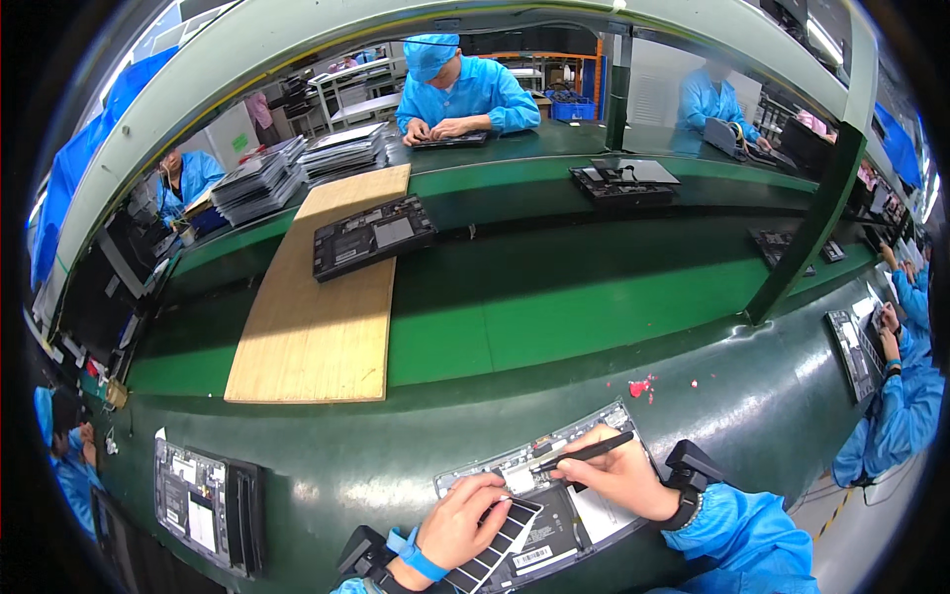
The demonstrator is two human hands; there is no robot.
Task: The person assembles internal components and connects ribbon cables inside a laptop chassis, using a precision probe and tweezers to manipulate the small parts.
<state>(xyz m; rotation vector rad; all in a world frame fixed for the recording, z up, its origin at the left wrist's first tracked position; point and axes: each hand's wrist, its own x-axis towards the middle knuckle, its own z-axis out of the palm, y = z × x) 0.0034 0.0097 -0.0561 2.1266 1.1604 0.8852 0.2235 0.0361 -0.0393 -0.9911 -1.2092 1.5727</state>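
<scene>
An opened laptop base (594, 520) lies on the green bench in front of me, its circuit board along the far edge and a black battery nearer me. My right hand (618, 480) is closed around slim black tweezers (599, 447). Their tip points left and down at the circuit board. To the left, my left hand (463, 530) has its thumb and fingers pinched at the upper edge of a sheet of black rectangular pads (485, 569) with pale lines between them. The sheet covers the laptop's near left part. Wristbands and small black devices sit on both wrists.
More opened laptop bases stand at the left (203, 505) and on a wooden board (237, 381) across the green channel. Red scraps (638, 388) lie beyond my right hand. A green post (811, 223) rises at the right. Co-workers in blue sit opposite and on both sides.
</scene>
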